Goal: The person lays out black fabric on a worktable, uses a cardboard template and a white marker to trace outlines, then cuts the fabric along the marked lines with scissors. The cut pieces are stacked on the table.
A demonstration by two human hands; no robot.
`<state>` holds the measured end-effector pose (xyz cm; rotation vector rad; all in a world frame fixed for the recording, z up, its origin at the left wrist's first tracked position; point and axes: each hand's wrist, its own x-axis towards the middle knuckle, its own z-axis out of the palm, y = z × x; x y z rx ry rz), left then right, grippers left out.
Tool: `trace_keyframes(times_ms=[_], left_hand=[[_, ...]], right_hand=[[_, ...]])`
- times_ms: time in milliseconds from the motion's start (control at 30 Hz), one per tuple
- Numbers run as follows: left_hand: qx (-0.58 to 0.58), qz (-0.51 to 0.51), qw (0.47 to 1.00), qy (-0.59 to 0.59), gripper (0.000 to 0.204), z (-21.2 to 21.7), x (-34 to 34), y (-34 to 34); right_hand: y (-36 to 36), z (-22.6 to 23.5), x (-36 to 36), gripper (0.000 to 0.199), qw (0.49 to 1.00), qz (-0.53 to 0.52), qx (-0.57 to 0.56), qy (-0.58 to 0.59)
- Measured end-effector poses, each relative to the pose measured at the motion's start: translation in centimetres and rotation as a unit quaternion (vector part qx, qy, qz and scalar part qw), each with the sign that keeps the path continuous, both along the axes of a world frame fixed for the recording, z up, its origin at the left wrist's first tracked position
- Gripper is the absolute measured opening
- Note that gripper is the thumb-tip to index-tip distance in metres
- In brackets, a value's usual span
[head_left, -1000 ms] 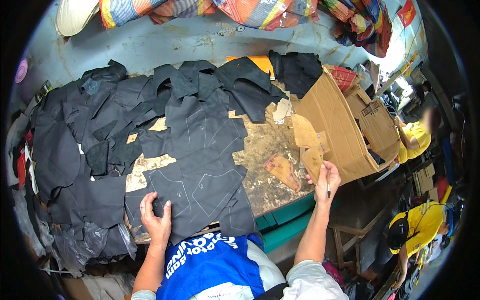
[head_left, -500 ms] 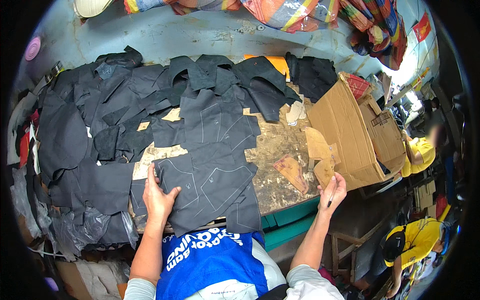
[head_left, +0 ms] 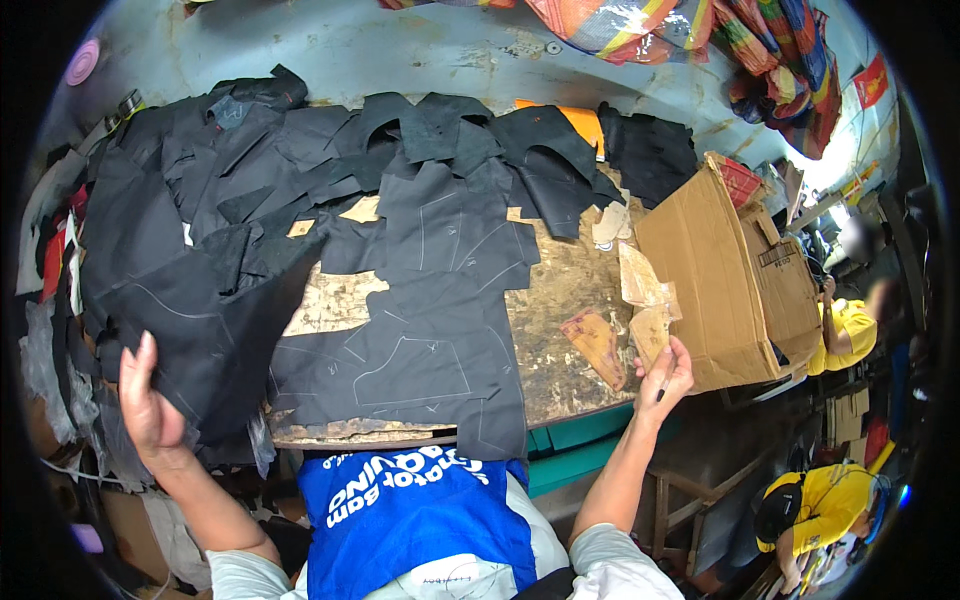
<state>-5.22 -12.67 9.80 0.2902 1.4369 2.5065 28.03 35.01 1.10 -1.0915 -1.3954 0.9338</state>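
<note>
My left hand [head_left: 155, 410] has its fingers stretched upward against a black leather-like sheet [head_left: 170, 310] marked with white lines, at the left. That sheet slants over other black pieces, its right part raised in a fold. My right hand [head_left: 665, 370] is closed round a dark pen [head_left: 661, 394], and its fingertips pinch the lower edge of a tan pattern piece [head_left: 651, 333]. Beyond this lies another tan pattern piece [head_left: 645, 278]. A reddish-stained pattern piece [head_left: 594, 347] rests on the table to the left. In front of me a black sheet [head_left: 420, 370] shows a white outline.
Black sheets [head_left: 250, 150] heap along the back of the worn wooden table [head_left: 550, 290]. A cardboard box [head_left: 700, 280] stands at the right. Plastic wrapping [head_left: 45, 370] hangs at the left. Two people in yellow shirts, one a nearer person [head_left: 815, 510], are at the right.
My left hand has moved left, and the marked black sheet has swung left with it, uncovering another outlined sheet beneath. My right hand stays by the tan pattern piece. The view has shifted slightly.
</note>
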Motion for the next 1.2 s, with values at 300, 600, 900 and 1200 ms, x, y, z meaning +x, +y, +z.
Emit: trace_keyframes(times_ms=[300, 600, 900, 1200], left_hand=[[-0.011, -0.109, 0.994, -0.004, 0.026, 5.2, -2.4, 1.0], [0.079, -0.197, 0.977, -0.027, 0.028, 7.6, 1.3, 8.1], [0.025, -0.211, 0.976, -0.052, 0.031, 6.2, 1.5, 10.1], [0.116, -0.304, 0.940, -0.099, 0.034, 4.8, 4.2, 14.0]], right_hand=[[1.6, -6.5, -0.5, 0.018, 0.984, 0.047, -0.127, 0.115], [6.1, -5.2, -5.7, 0.025, 0.996, 0.040, 0.047, 0.059], [-1.2, -4.1, -5.6, 0.030, 0.959, 0.024, 0.080, -0.272], [-11.6, -0.1, -10.5, 0.088, 0.694, 0.604, -0.381, 0.089]])
